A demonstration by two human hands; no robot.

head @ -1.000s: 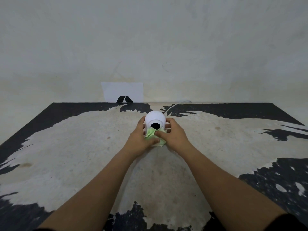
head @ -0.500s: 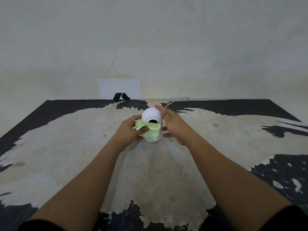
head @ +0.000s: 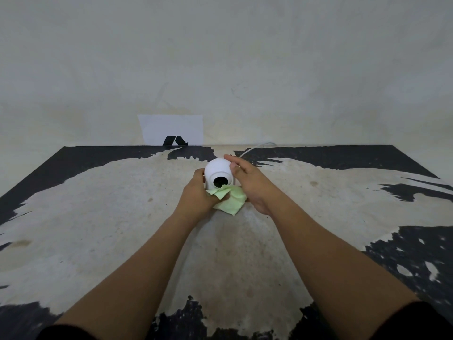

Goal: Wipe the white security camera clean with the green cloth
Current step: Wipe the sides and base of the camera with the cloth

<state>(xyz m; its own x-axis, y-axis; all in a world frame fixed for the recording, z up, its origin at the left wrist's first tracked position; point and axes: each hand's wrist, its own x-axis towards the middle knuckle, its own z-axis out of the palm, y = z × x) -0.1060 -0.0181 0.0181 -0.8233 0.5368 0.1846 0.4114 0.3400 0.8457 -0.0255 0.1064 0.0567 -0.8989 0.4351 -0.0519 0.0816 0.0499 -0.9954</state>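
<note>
The white security camera (head: 217,169) stands on the worn table (head: 98,217) near its far middle, its round head and black lens facing me. My left hand (head: 197,195) pinches the light green cloth (head: 231,201) against the camera's lower front, just under the lens. The cloth hangs down over the base and hides it. My right hand (head: 247,182) cups the camera's right side, with the fingertips on top of the head and the thumb on its side.
A white cable (head: 255,147) runs from behind the camera to the table's far edge. A white sheet with a black mark (head: 171,130) leans on the wall behind. The tabletop is black with large pale worn patches.
The cloth has slid down from the lens, which now shows fully. My right hand has stayed on the camera's head and side. Earlier both hands held the cloth low at the base.
</note>
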